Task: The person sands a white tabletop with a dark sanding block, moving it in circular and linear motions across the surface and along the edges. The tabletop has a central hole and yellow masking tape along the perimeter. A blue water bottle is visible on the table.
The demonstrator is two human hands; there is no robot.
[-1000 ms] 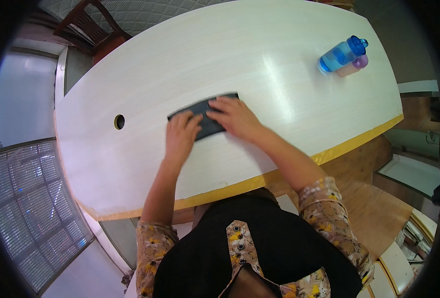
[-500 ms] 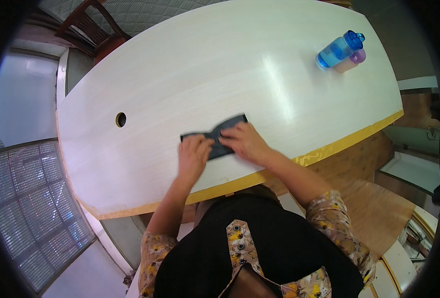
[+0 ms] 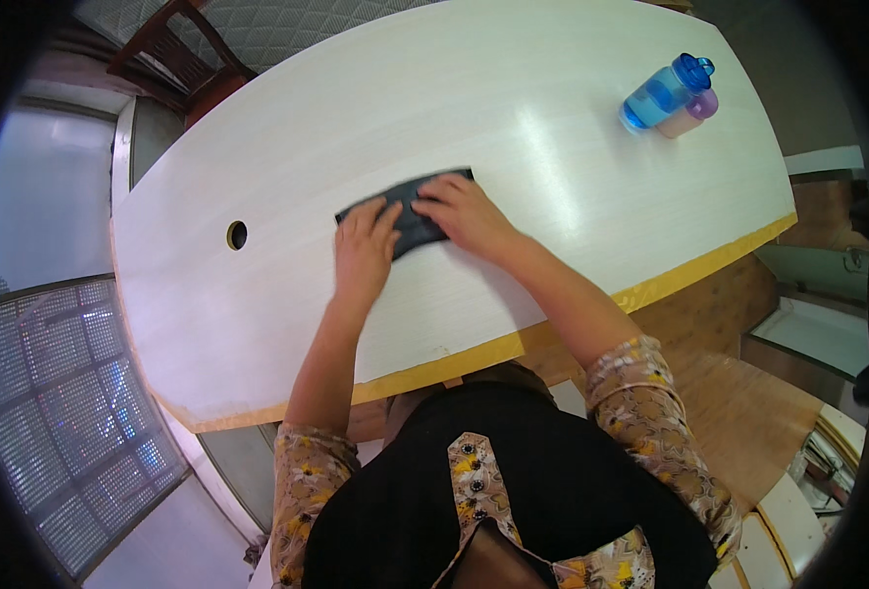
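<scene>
On the table (image 3: 572, 245) at twelve o'clock, soft-looking cloth (image 3: 419, 233), best end-held, is part-covered by left hand (image 3: 364, 255) and right hand (image 3: 469, 218), pinch indiscernible.

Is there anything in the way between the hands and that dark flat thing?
Nothing that I can see. The left hand and right hand both touch the dark flat piece. The blue bottle and pink bottle are away to the right.

Left grip (image 3: 363, 250), right grip (image 3: 466, 216) on dark sheet (image 3: 418, 232), white table (image 3: 307, 128)
</scene>
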